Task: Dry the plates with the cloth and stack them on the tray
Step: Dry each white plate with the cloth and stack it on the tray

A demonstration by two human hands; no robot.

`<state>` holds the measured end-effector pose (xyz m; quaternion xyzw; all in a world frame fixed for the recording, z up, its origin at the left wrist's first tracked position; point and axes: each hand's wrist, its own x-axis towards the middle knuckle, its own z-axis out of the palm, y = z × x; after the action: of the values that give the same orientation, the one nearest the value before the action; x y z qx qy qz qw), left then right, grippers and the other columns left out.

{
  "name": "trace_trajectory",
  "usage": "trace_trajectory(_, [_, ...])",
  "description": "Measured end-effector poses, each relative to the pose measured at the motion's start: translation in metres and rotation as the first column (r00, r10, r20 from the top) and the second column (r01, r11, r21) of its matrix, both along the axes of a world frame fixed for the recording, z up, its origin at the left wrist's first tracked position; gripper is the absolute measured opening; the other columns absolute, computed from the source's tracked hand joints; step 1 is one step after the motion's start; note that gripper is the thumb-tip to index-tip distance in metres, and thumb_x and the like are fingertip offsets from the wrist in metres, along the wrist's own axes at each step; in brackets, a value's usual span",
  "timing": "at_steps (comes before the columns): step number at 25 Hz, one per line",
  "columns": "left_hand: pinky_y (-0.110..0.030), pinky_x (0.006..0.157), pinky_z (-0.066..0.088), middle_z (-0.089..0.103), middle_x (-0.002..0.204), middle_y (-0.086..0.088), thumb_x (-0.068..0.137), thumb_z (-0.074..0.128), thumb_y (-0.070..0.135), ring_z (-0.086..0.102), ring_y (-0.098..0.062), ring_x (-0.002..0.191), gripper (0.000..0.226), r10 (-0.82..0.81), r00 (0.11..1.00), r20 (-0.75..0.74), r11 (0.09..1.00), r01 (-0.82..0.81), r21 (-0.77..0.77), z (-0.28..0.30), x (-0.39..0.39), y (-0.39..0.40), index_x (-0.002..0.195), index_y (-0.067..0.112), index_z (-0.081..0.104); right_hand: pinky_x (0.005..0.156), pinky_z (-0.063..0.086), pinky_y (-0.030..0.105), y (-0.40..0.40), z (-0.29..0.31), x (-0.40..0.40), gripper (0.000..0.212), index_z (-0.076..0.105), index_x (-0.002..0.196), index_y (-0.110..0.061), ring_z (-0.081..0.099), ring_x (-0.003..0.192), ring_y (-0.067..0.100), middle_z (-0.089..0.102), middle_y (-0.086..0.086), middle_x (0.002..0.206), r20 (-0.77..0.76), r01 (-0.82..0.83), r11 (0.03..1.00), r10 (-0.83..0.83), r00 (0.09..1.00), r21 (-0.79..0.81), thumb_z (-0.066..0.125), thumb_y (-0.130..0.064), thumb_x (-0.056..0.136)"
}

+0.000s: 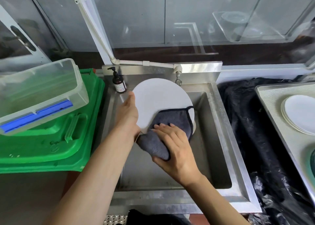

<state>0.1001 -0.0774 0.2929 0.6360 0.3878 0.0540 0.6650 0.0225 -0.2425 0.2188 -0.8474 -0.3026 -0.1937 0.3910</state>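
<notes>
One white plate (160, 98) is held tilted over the steel sink (219, 139). The left hand (128, 113) grips its left rim, thumb on the near face, the fingers hidden behind the plate. One grey cloth (170, 122) with a dark edge covers the plate's lower right part. The right hand (173, 148) holds the bunched end of the cloth, thumb underneath, and its fingers lie spread on the cloth, pressing it against the plate.

At the right edge of the view a tray (269, 95) with a pale liner carries a stack of white plates (300, 114); about three rims show, though the exact count cannot be told. A greenish round rim (312, 158) shows at the frame edge on the same tray, cut off. The tray rests on black plastic sheeting (242, 122) that fills the space between sink and tray.

At the sink's back left corner stands one dark pump bottle (119, 81) with a white label; its print is too small to read. One tap (178, 74) hangs at the back wall from a white pipe (153, 63), partly hidden by the plate's upper edge.

Left of the sink lies one green plastic crate (51, 139), turned bottom up, and on it one clear plastic box (39, 91) with a blue clip, tilted. Behind the sink are glass panes (187, 20) in pale frames.
</notes>
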Motion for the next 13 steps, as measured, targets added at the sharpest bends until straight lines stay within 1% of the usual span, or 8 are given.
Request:
trace_trajectory(3, [-0.03,0.069,0.051,0.065,0.115,-0.008,0.1,0.048,0.057,0.065,-0.028,0.096,0.054,0.035,0.999,-0.038,0.999,-0.037,-0.04,0.0,0.004,-0.001,0.131,0.015,0.061,0.106,0.049,0.044,0.001,0.013,0.008,0.035,0.073,0.122,-0.005,0.064,0.126,0.025,0.07,0.006,0.128,0.166,0.084,0.996,-0.077,0.983,-0.036,0.077,-0.001,0.088])
trace_trajectory(6, [-0.028,0.062,0.053,0.069,0.094,-0.006,0.102,0.05,0.049,0.068,-0.023,0.072,0.038,0.047,0.998,-0.045,0.992,-0.052,-0.118,0.002,0.003,0.0,0.107,0.014,0.061,0.097,0.053,0.04,-0.01,0.03,0.018,0.041,0.073,0.118,-0.004,0.069,0.115,0.025,0.072,0.007,0.118,0.23,0.075,0.995,-0.058,0.971,-0.067,0.081,0.006,0.079])
trace_trajectory(7, [-0.025,0.054,0.053,0.071,0.084,-0.004,0.102,0.052,0.046,0.07,-0.021,0.062,0.035,0.058,0.998,-0.034,0.985,-0.062,-0.158,0.005,0.001,0.001,0.098,0.013,0.062,0.095,0.054,0.037,-0.012,0.036,0.021,0.045,0.073,0.117,-0.006,0.07,0.111,0.024,0.072,0.005,0.116,0.219,0.047,0.997,-0.032,0.975,-0.066,0.082,0.007,0.076])
trace_trajectory(9, [-0.024,0.043,0.051,0.074,0.071,-0.006,0.101,0.055,0.041,0.071,-0.018,0.05,0.032,0.057,0.998,0.021,0.944,-0.047,-0.326,0.011,0.001,0.005,0.091,0.013,0.066,0.092,0.052,0.025,-0.014,0.046,0.024,0.044,0.072,0.116,-0.013,0.069,0.099,0.017,0.072,-0.003,0.111,0.072,0.035,0.998,-0.039,0.997,0.051,0.079,0.003,0.075])
trace_trajectory(10, [-0.027,0.045,0.054,0.076,0.072,-0.009,0.101,0.054,0.042,0.072,-0.02,0.052,0.034,0.04,0.998,0.046,0.923,-0.019,-0.385,0.013,0.001,0.007,0.093,0.013,0.068,0.085,0.051,0.019,-0.015,0.051,0.025,0.041,0.072,0.112,-0.02,0.069,0.09,0.012,0.073,-0.008,0.103,-0.073,0.079,0.983,-0.068,0.995,0.163,0.077,0.0,0.077])
trace_trajectory(11, [-0.032,0.05,0.057,0.077,0.074,-0.012,0.102,0.051,0.045,0.074,-0.023,0.058,0.038,0.004,0.999,0.053,0.926,0.016,-0.376,0.014,0.001,0.009,0.096,0.013,0.07,0.075,0.051,0.017,-0.017,0.054,0.028,0.035,0.072,0.105,-0.027,0.067,0.078,0.007,0.072,-0.009,0.091,-0.24,0.157,0.944,-0.087,0.967,0.289,0.077,-0.004,0.079])
trace_trajectory(12, [-0.035,0.057,0.059,0.077,0.077,-0.012,0.102,0.048,0.046,0.075,-0.023,0.062,0.04,-0.044,0.998,0.051,0.95,0.057,-0.307,0.012,0.0,0.01,0.1,0.013,0.071,0.064,0.05,0.019,-0.02,0.057,0.033,0.026,0.071,0.094,-0.028,0.063,0.066,0.006,0.07,-0.006,0.078,-0.39,0.248,0.882,-0.081,0.917,0.402,0.078,-0.008,0.08])
trace_trajectory(13, [-0.036,0.063,0.06,0.077,0.08,-0.01,0.103,0.048,0.044,0.074,-0.021,0.064,0.039,-0.083,0.995,0.049,0.976,0.091,-0.197,0.008,-0.001,0.013,0.105,0.013,0.071,0.055,0.05,0.021,-0.024,0.058,0.037,0.017,0.07,0.086,-0.023,0.061,0.056,0.007,0.069,-0.002,0.069,-0.508,0.336,0.802,-0.047,0.86,0.495,0.081,-0.011,0.08])
